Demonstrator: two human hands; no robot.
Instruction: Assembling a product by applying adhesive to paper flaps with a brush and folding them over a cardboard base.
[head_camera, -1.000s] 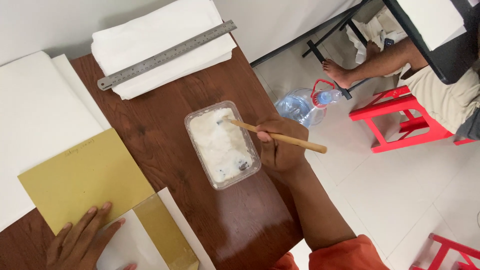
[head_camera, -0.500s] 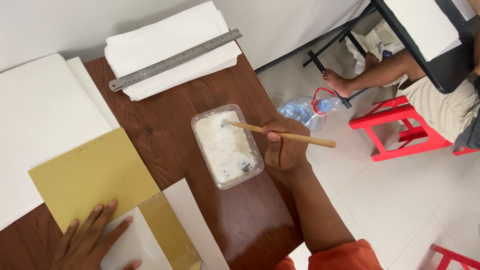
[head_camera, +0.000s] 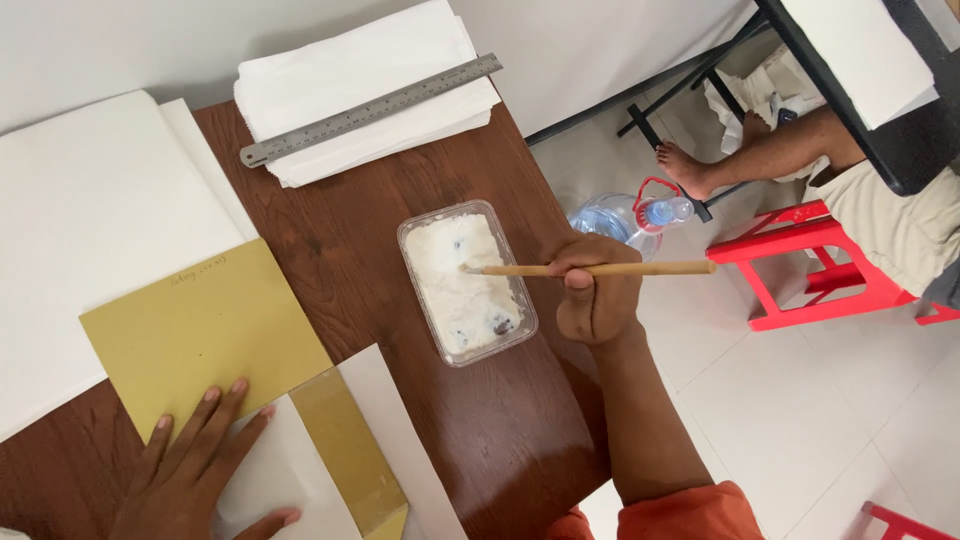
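My right hand (head_camera: 595, 295) grips a thin wooden stick (head_camera: 660, 268) held nearly level, its tip dipped in the white paste of a clear plastic tub (head_camera: 466, 280) on the brown wooden table (head_camera: 340, 250). Dark specks show in the paste. My left hand (head_camera: 190, 465) lies flat with fingers spread at the lower left, pressing on a gold paper sheet (head_camera: 200, 330) and white paper. A folded gold strip (head_camera: 350, 450) lies beside it on a white sheet.
A steel ruler (head_camera: 370, 110) rests on a stack of white sheets (head_camera: 370, 80) at the table's far end. Large white paper (head_camera: 90, 220) covers the left. On the floor to the right are a water bottle (head_camera: 625, 215), red stools (head_camera: 800, 270) and another person's leg (head_camera: 770, 150).
My right hand has swung the stick from a slant to nearly level, with its tip staying in the paste. The left hand stays pressed on the paper.
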